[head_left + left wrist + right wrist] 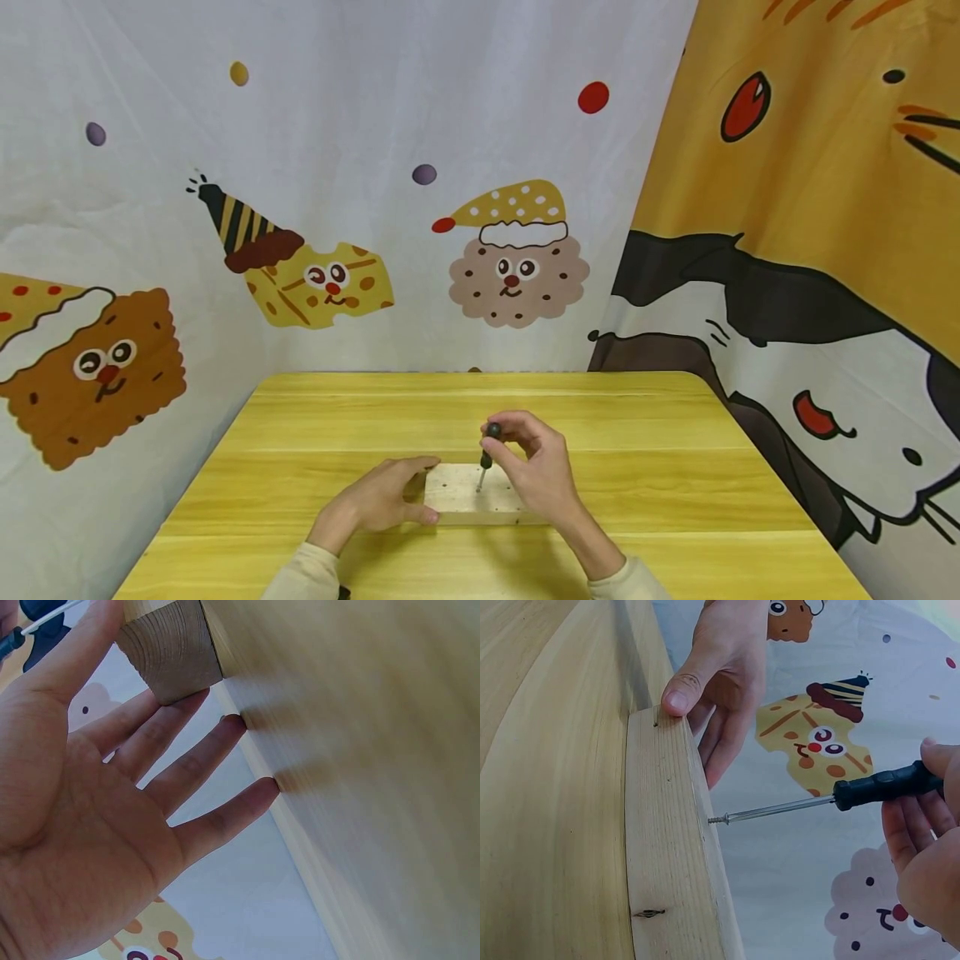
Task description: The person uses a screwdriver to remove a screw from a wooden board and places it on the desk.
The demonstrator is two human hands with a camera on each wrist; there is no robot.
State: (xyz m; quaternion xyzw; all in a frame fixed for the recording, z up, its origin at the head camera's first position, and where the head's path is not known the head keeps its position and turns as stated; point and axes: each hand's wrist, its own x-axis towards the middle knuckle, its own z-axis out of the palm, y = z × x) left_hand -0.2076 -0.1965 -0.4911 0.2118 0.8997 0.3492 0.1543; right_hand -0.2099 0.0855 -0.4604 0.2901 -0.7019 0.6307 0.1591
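A pale wooden block (453,500) lies on the table with several small dark holes in its top. My left hand (375,497) holds its left end, thumb on the near side and fingers on the far side. In the left wrist view the other fingers (225,817) are spread, their tips at the table. My right hand (543,471) grips a screwdriver (881,787) by its black handle, tilted slightly over the block. The shaft's tip meets a screw (718,820) that stands partly out of the block's top face.
The wood-grained table (675,475) reaches well past the block on both sides. Behind it hangs a white curtain (337,125) with cartoon prints, and an orange printed cloth (795,192) hangs at the right. A dark knot (651,913) marks the block's near side.
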